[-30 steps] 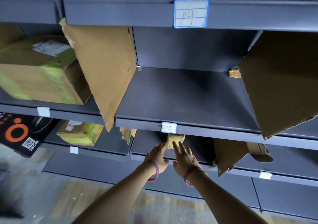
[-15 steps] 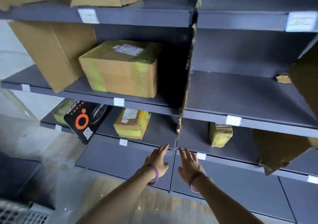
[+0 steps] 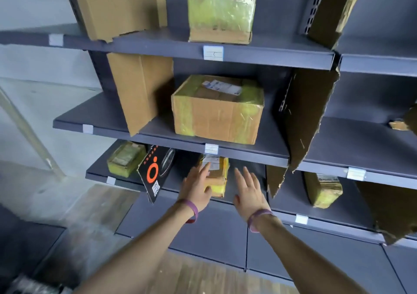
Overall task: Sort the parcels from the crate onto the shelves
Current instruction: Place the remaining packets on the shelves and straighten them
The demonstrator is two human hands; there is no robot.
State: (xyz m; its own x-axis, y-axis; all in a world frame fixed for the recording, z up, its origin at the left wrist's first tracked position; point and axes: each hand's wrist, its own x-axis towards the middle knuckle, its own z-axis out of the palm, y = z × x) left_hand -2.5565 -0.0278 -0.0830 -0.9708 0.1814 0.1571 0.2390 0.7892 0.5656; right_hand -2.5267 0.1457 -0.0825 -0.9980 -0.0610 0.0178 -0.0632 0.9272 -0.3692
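Grey shelves (image 3: 248, 156) hold several taped cardboard parcels. A small yellow-taped parcel (image 3: 217, 178) lies on the low shelf under a shelf label. My left hand (image 3: 197, 187) is stretched out flat in front of its left side; whether it touches the parcel I cannot tell. My right hand (image 3: 249, 192) hovers open just to the parcel's right, holding nothing. A large box (image 3: 217, 110) sits on the middle shelf and another parcel (image 3: 221, 11) on the shelf above. The crate is only a blurred corner (image 3: 29, 287) at the bottom left.
Cardboard dividers (image 3: 304, 117) split the shelves into bays. A black box with an orange ring (image 3: 155, 171) leans on the low shelf beside a small green-yellow parcel (image 3: 125, 164). Another parcel (image 3: 322, 188) stands in the bay to the right. Wooden floor lies below.
My view has swung left along the shelves, away from the bay where a small parcel was left. Both hands stay outstretched and hold nothing, now in front of another small parcel.
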